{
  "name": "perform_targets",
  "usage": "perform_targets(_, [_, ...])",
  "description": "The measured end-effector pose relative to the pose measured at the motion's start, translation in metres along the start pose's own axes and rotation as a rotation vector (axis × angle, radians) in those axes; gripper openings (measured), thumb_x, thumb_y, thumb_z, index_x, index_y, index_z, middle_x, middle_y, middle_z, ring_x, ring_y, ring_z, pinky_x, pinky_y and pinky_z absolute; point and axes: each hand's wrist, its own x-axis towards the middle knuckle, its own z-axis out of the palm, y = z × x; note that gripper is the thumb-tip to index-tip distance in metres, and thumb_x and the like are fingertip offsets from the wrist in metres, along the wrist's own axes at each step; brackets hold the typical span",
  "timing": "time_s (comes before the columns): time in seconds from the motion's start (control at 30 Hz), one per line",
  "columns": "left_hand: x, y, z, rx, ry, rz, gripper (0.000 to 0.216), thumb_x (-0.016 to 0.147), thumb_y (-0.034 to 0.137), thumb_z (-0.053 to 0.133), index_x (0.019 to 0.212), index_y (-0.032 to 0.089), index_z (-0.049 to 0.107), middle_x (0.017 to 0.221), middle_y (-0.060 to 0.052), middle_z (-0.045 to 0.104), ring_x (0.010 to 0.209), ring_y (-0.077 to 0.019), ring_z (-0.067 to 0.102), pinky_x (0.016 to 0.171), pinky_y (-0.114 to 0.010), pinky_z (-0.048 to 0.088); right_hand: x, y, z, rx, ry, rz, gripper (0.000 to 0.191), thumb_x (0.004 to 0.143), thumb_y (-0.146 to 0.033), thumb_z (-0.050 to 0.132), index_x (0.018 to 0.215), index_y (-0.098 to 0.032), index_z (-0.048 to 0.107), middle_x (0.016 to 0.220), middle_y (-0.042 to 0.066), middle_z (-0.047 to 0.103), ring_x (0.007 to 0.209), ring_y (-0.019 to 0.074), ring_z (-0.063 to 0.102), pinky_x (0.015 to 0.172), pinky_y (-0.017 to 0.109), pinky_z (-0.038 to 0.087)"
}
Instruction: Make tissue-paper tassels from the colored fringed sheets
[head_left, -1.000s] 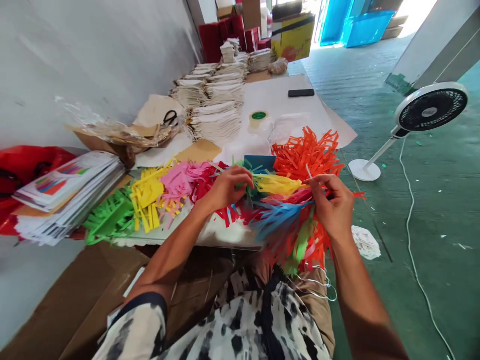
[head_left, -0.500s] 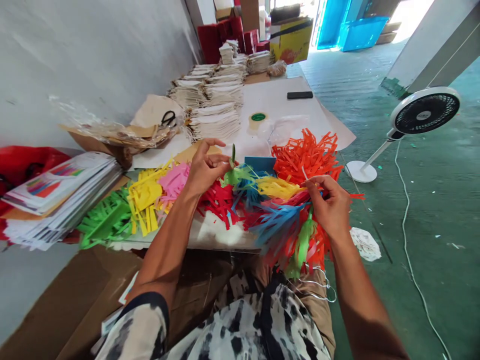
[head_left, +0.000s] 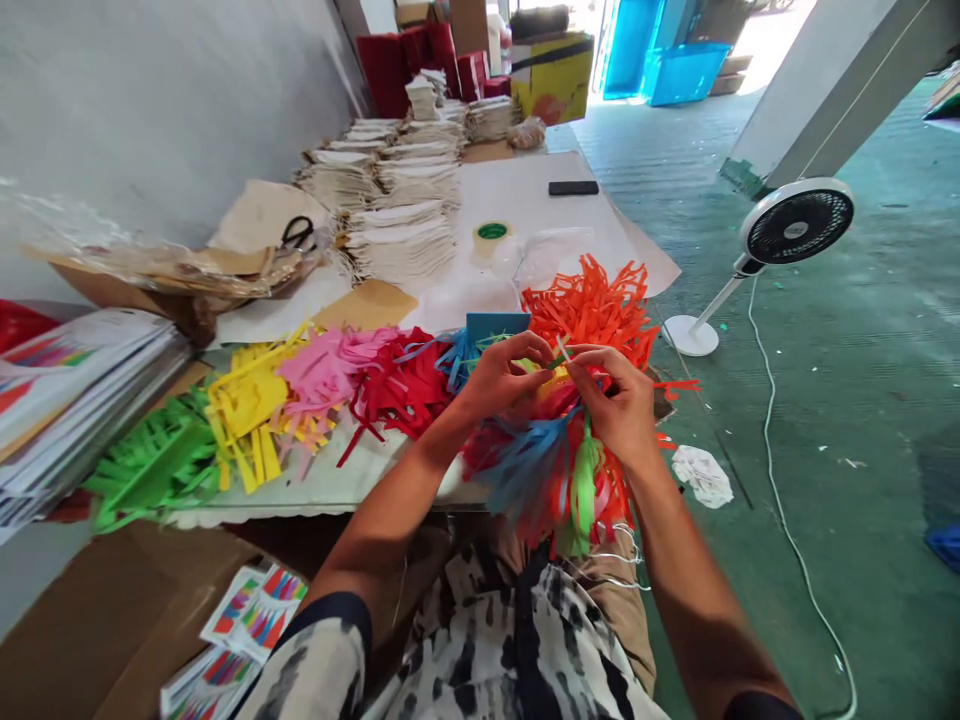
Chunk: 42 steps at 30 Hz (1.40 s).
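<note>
My left hand (head_left: 511, 378) pinches the twisted green top of a paper tassel (head_left: 559, 360), whose fringe is largely hidden behind the fingers. Close against it, my right hand (head_left: 616, 402) grips a white string (head_left: 561, 346) between thumb and fingers. Below both hands hangs a bunch of strung tassels, among them a blue tassel (head_left: 521, 460) and a light green tassel (head_left: 584, 490). Loose white string (head_left: 630, 555) trails over my lap. Just behind my hands lies a pile of orange tassels (head_left: 592, 305).
Along the table edge lie red tassels (head_left: 409, 390), pink tassels (head_left: 337, 368), yellow tassels (head_left: 247, 395) and green tassels (head_left: 157, 455). Stacked white bundles (head_left: 405, 240), a tape roll (head_left: 492, 236), scissors (head_left: 298, 232) and a black phone-like object (head_left: 573, 188) sit farther back. A fan (head_left: 796, 225) stands right.
My left hand has moved right, carrying the green tassel from the table to the string at my right hand. The view has turned slightly right.
</note>
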Motion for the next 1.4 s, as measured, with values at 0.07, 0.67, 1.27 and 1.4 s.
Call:
perform_targets(0.07, [0.001,0.001,0.003,-0.013,-0.012,-0.004,0.031,0.081,0.039,0.082,0.098,0.018,0.068,0.094,-0.001,0.070,0.060,-0.0049,0.059,0.048,-0.014,0.043,0.000,0.000,0.001,-0.008,-0.008,-0.020,0.008,0.099,-0.031,0.068,0.097,-0.026,0.075,0.109,0.003,0.079,0.102,0.0215,0.074,0.092,0.038,0.056])
perform_targets(0.67, [-0.004,-0.008,0.004,-0.189,-0.077,-0.118,0.041,0.080,0.050,0.087,0.095,0.020,0.061,0.083,0.003,0.068,0.043,-0.0072,0.062,0.037,-0.017,0.037,-0.001,0.003,0.003,-0.055,-0.068,0.116,0.016,0.098,-0.038,0.068,0.097,-0.025,0.076,0.094,0.003,0.078,0.086,0.0195,0.072,0.082,0.034,0.055])
perform_targets(1.27, [-0.005,-0.016,0.003,-0.302,-0.025,-0.120,0.047,0.077,0.058,0.088,0.089,0.018,0.068,0.078,0.000,0.076,0.038,-0.0055,0.055,0.036,-0.017,0.042,0.000,0.001,0.006,-0.016,-0.026,0.155,0.015,0.094,-0.039,0.072,0.092,-0.024,0.077,0.087,0.000,0.077,0.073,0.0168,0.067,0.070,0.030,0.052])
perform_targets(1.4, [-0.006,-0.015,0.002,-0.279,0.006,-0.123,0.046,0.077,0.058,0.088,0.089,0.017,0.069,0.077,-0.001,0.077,0.039,-0.0064,0.057,0.038,-0.018,0.044,0.000,0.001,0.006,-0.029,-0.015,0.170,0.017,0.094,-0.040,0.072,0.091,-0.024,0.077,0.085,0.000,0.076,0.074,0.0174,0.068,0.071,0.031,0.052])
